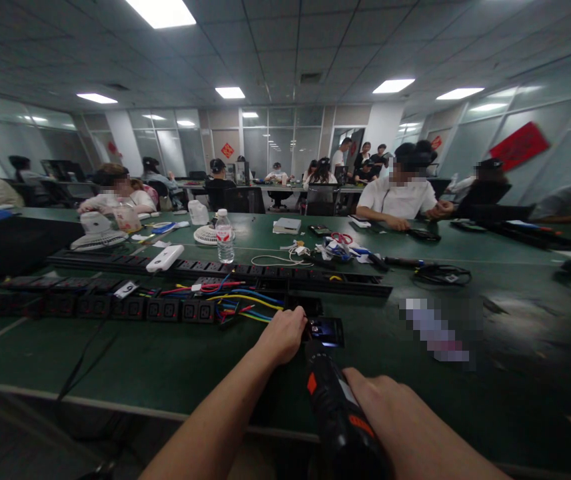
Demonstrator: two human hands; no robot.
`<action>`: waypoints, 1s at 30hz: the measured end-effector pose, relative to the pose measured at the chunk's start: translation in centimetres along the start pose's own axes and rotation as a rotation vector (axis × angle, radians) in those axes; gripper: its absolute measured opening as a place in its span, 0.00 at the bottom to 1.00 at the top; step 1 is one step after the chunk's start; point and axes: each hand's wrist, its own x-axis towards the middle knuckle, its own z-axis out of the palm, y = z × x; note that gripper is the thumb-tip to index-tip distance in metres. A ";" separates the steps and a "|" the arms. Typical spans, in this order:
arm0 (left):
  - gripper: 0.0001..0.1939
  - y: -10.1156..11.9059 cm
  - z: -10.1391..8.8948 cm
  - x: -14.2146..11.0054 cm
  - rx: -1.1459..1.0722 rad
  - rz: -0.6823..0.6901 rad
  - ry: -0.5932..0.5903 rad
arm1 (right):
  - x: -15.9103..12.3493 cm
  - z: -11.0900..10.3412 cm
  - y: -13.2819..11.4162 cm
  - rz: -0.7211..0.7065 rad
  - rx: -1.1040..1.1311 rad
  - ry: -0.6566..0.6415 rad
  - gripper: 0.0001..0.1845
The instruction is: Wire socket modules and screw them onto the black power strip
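Hands: L. hand (288, 335) was bunched at the fingertips right by the driver's nose; couldn't tell what, if anything, sat betw. them. R. hand (382, 403) was wrapped on the cordless driver (332, 403); hands near each other, not touching.
Driver: black plastic body w/ orange accents, thick & rounded, narrowing to a slim bit aimed fwd at the L. fingertips.
Screen module: small dark rectangular module (332, 332) lay on the table just R of the L. fingers, glossy face w/ a bluish glow or reflection.
Bit & fingers: step in hand was prob. lining up the bit for a screw at the strip's end, tho the contact pt was hidden. Next move seemed to call for a steady L. hold, bit seated straight, then light pressure.
Wires: loose bundle (250, 300), yellow, blue & red, smooth insulation, bowed betw. sockets & L. hand.
Socket row: black blocky power strip (170, 309), matte, w/ repeated square outlets, lay L of the wires.
Rear strip: long black one (260, 271) behind, white rounded-corner block (165, 259) resting on it.
Bottle: clear ribbed plastic (225, 243), upright, past the rear strip.
Tabletop: dk green, flat surface (165, 373).
Far side: co-worker in white top (398, 193), seated opp., hands near dark items.
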 end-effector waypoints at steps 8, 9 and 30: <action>0.15 -0.1 0.0 0.0 -0.002 0.008 -0.009 | 0.1 0.1 -0.1 -0.012 0.010 0.013 0.23; 0.15 -0.1 0.0 0.0 -0.002 0.007 -0.010 | 0.1 0.1 -0.1 -0.009 0.008 0.015 0.23; 0.13 -0.2 0.2 0.0 -0.001 0.022 -0.002 | 0.2 0.4 0.3 -0.027 0.002 -0.004 0.22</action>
